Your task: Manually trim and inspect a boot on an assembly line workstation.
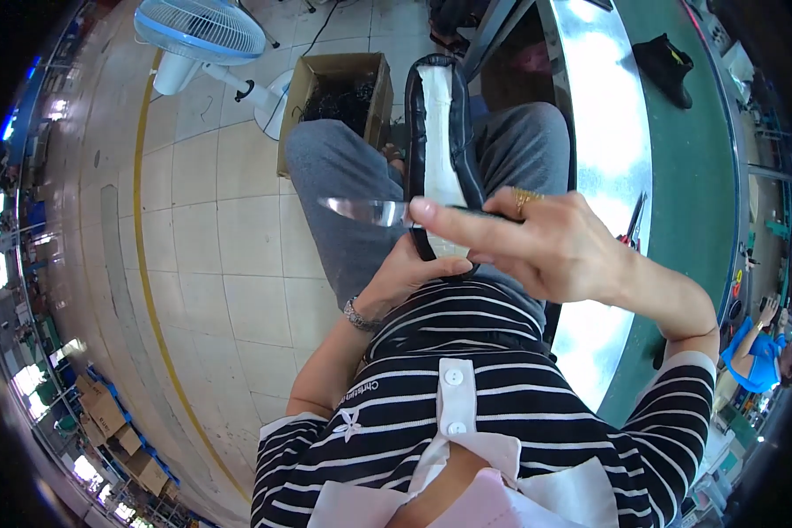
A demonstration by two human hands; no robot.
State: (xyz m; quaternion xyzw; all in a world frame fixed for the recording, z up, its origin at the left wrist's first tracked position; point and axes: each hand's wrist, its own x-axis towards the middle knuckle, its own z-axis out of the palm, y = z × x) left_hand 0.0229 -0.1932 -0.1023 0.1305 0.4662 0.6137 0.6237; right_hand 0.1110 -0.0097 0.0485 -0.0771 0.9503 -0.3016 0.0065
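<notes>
Sole side up between my knees lies a black shoe upper with a whitish bottom strip and puckered edges folded in around it. My left hand grips its near end, thumb over the pale bottom and fingers partly hidden beneath. In my right hand is a knife with a shiny, curved blade, its handle mostly covered by my fingers. My right index finger stretches along the knife. The blade points left and passes over the near part of the shoe; whether it touches, I cannot tell.
A cardboard box of black scraps stands on the floor beyond my knees, beside a blue-and-white fan. At my right runs a metal bench with tools, then a green surface bearing a black boot. A person in blue is farther right.
</notes>
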